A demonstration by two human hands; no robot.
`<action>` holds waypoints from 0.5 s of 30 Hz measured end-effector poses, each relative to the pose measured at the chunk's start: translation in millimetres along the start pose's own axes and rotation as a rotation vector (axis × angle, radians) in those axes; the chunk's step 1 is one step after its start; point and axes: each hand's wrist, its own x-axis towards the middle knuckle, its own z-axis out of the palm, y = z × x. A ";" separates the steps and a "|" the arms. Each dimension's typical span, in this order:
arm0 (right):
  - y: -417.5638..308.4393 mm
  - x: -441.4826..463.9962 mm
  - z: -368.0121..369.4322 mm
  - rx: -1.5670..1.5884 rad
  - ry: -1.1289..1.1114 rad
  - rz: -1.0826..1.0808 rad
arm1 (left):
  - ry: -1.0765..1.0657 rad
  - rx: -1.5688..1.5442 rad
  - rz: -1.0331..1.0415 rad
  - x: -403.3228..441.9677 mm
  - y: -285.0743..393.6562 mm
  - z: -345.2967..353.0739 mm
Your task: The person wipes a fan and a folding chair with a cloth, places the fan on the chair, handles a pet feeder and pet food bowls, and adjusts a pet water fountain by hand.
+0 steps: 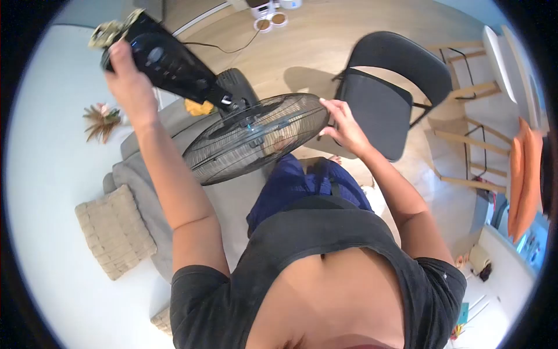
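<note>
A black electric fan [261,136] is held tilted in front of my body, its round wire grille toward me and its body with buttons pointing up and left. My left hand [131,87] is closed around the far end of that body, with the thumb on top. A pale, crumpled-looking thing [106,35] shows at that end beside my fingers; I cannot make out what it is. My right hand [347,129] grips the right rim of the grille between thumb and fingers. The fingers of my left hand are partly hidden behind the fan.
A black folding chair [378,104] stands just right of the fan. Below and left is a grey sofa [145,145], with a beige knitted cushion [116,231] beside it. A dark cable [226,51] runs across the floor. Wooden-legged furniture [474,139] stands at right.
</note>
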 end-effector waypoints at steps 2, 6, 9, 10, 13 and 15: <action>22.4 -29.1 -35.4 -0.026 0.067 0.054 | -0.119 -0.142 -0.032 -23.9 11.6 45.9; 42.8 -86.3 -100.2 -0.058 0.202 0.134 | -0.189 -0.270 0.023 -64.0 53.2 121.3; 60.1 -131.7 -146.9 -0.040 0.255 0.245 | -0.300 -0.355 0.072 -93.5 81.4 183.0; 66.9 -146.1 -159.0 -0.040 0.289 0.259 | -0.309 -0.312 0.057 -106.8 96.5 200.1; 76.9 -184.6 -190.6 0.006 0.371 0.367 | -0.454 -0.389 0.014 -138.7 124.5 248.3; 77.1 -203.9 -211.3 0.024 0.380 0.456 | -0.515 -0.437 -0.050 -160.1 142.9 279.0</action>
